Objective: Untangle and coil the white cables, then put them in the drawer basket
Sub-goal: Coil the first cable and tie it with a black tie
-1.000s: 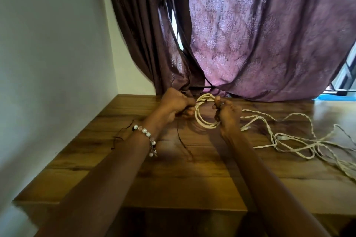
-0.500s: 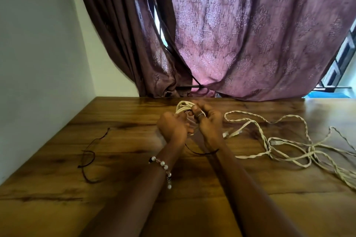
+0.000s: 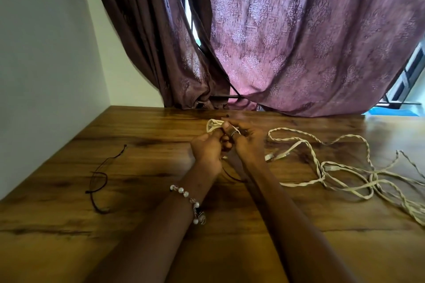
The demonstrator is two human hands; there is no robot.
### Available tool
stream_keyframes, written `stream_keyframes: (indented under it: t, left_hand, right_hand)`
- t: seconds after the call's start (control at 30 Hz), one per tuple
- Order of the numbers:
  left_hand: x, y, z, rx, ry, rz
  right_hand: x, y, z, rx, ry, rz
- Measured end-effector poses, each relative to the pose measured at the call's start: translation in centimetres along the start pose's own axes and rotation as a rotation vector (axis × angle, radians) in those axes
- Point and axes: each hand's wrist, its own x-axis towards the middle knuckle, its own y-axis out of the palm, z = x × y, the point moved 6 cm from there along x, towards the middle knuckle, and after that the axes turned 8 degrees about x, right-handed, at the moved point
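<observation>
A small coil of white braided cable point(image 3: 212, 125) sits above the far middle of the wooden table, held between two hands that meet there. The right hand point(image 3: 247, 141), with a ring on one finger, has its fingers curled round the coil's right side; the left hand point(image 3: 207, 151) is curled against it from the left, and its fingers close on the same bundle, though how they lie on the cable is mostly hidden behind its own knuckles. Only the top loops of the coil show past the fingers.

From the hands a loose tangle of white twisted cable point(image 3: 340, 167) trails to the right across the table. How many separate cables make it up cannot be counted: the strands cross and twist over one another, and the lower ones run off the right edge of the view. At least two pale connector ends show among them.

One thin dark cord point(image 3: 101, 177) lies alone in a loop on the left of the table, well apart from the hands. Another short dark strand point(image 3: 231, 176) curves out from under the wrists. A bracelet of white beads point(image 3: 187, 197) circles the left wrist.

The brown, glossy wooden table point(image 3: 142, 225) fills the lower view and butts against a plain pale wall point(image 3: 43, 64) on the left. Behind it hang two patterned curtains point(image 3: 299, 41), dark brown and mauve, with a slit of daylight between them and part of a window frame at far right.
</observation>
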Motion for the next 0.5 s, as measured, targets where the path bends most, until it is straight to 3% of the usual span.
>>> stream_keyframes:
  t: [0.17, 0.37, 0.5]
  left_hand:
    - [-0.3, 0.3, 0.1, -0.011, -0.082, 0.128]
    - [-0.6, 0.7, -0.1, 0.006, -0.254, 0.268]
    - [-0.8, 0.0, -1.0, 0.026, -0.312, 0.278]
  right_hand:
    - [0.3, -0.9, -0.4, 0.061, 0.04, -0.02]
    - [0.5, -2.5, -1.0, 0.175, 0.135, -0.155]
    - [0.2, -3.2, -0.3, 0.091, 0.117, -0.224]
